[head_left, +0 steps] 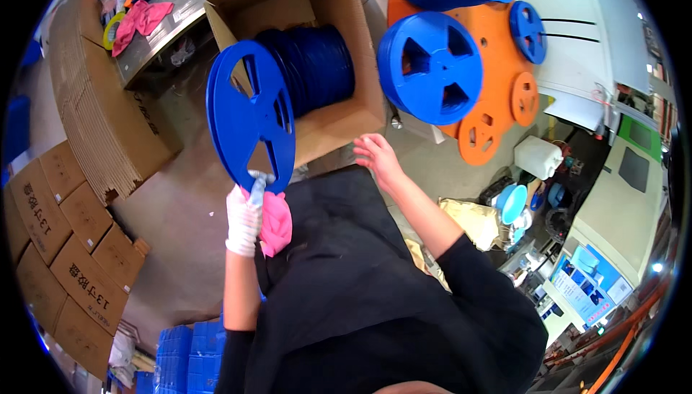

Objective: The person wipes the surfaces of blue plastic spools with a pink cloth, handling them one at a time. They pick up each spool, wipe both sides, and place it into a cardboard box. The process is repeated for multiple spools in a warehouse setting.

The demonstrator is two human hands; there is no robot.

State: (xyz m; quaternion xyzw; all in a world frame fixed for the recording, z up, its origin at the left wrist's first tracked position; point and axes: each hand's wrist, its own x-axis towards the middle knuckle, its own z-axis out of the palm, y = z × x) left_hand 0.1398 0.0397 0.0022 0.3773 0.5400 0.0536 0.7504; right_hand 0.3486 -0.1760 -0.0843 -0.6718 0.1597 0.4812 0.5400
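Observation:
My left hand (244, 224), in a white knitted glove with greyish-blue fingertips, is closed around the lower rim of a blue plastic reel (275, 116). The reel stands tilted in front of an open cardboard box (328, 131), its cut-outs facing me. A pink cloth (275, 222) hangs bunched at the same hand, against my black apron (331, 228). Inside the box, a row of blue reels (317, 66) lies stacked on edge. My right hand (378, 157) is bare and empty, its fingers apart, just off the near right corner of the box.
Stacked blue reels (430, 69) and loose orange reels (479, 138) rest on an orange board (497, 55) at the right. Flattened cartons (97, 105) and closed boxes (79, 250) stand left. A metal table (155, 41) is at the far left; a green-and-white machine (620, 199) stands right.

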